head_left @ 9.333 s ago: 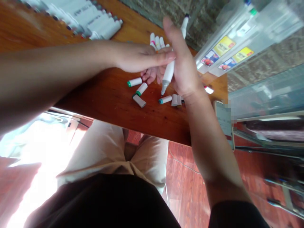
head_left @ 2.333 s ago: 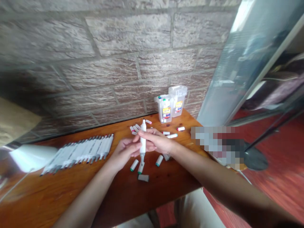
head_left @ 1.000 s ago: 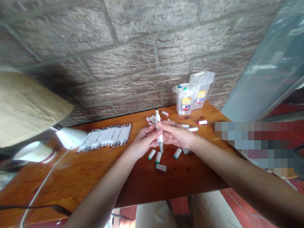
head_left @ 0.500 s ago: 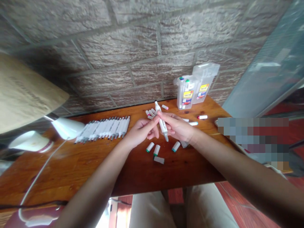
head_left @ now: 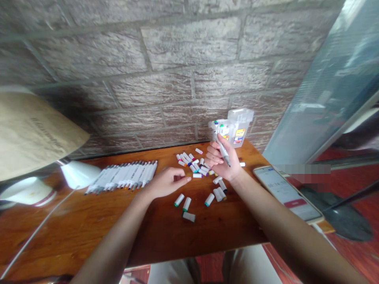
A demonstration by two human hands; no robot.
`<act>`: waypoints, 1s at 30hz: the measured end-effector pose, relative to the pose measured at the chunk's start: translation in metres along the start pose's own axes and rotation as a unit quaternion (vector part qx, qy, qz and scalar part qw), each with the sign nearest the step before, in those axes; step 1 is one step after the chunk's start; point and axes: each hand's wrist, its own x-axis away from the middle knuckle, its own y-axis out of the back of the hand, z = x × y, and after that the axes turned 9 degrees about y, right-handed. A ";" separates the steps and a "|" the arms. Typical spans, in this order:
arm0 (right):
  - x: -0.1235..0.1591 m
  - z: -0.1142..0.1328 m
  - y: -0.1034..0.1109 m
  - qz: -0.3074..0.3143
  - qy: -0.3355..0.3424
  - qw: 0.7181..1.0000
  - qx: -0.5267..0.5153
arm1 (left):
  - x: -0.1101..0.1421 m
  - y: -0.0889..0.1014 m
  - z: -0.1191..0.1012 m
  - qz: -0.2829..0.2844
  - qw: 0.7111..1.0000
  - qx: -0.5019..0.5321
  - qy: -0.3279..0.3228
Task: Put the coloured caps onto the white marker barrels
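Note:
My right hand (head_left: 226, 157) is closed round a white marker (head_left: 222, 149), which leans with its dark grey tip pointing down toward my wrist. Just behind that hand stands a clear plastic marker case (head_left: 218, 125) with a few coloured-end markers inside. My left hand (head_left: 168, 181) hovers over the table, fingers loosely bent and thumb apart, with nothing visible in it. Close to its thumb lies a white cap (head_left: 197, 176). Many loose caps with coloured ends are scattered between and behind my hands, including a pink-ended cap (head_left: 199, 151) and two green-ended ones, one being this cap (head_left: 186, 204).
A row of white markers (head_left: 127, 175) lies side by side on the wooden table (head_left: 106, 221), left of my left hand. Farther left are a white lamp (head_left: 78, 173) with its cord and a paper cup (head_left: 28, 191). A phone (head_left: 290, 193) lies at the right edge; a brick wall rises behind.
My hands have moved apart. The marker, earlier between both hands, is now in my right hand, raised to the right. My left hand has let go. The view has tilted upward.

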 end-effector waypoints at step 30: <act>-0.003 -0.026 0.004 -0.014 0.019 0.981 0.192 | -0.002 -0.001 0.009 -0.023 0.999 0.030 -0.014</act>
